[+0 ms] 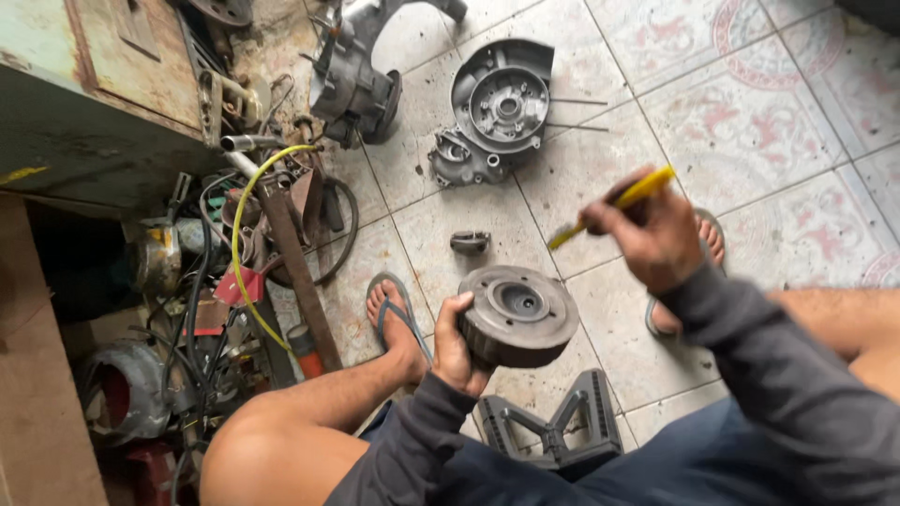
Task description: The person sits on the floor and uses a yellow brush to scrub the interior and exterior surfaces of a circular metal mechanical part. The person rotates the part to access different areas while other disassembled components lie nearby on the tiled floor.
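My left hand (pixel 453 349) grips the rim of a round grey metal flywheel (pixel 518 314), holding it above the tiled floor between my knees. My right hand (pixel 650 236) is raised to the right of it and holds a thin yellow-handled tool (pixel 614 203) that points down and left toward the flywheel. The tool's tip is blurred. A small dark metal part (pixel 470 243) lies on the tiles just beyond the flywheel.
A grey engine casing half (pixel 497 111) with thin studs lies on the floor ahead, another engine block (pixel 353 86) to its left. A pile of cables, a yellow hose (pixel 246 234) and scrap parts fills the left side beside a worn cabinet (pixel 94 94). A dark plastic stool (pixel 561 422) sits under me.
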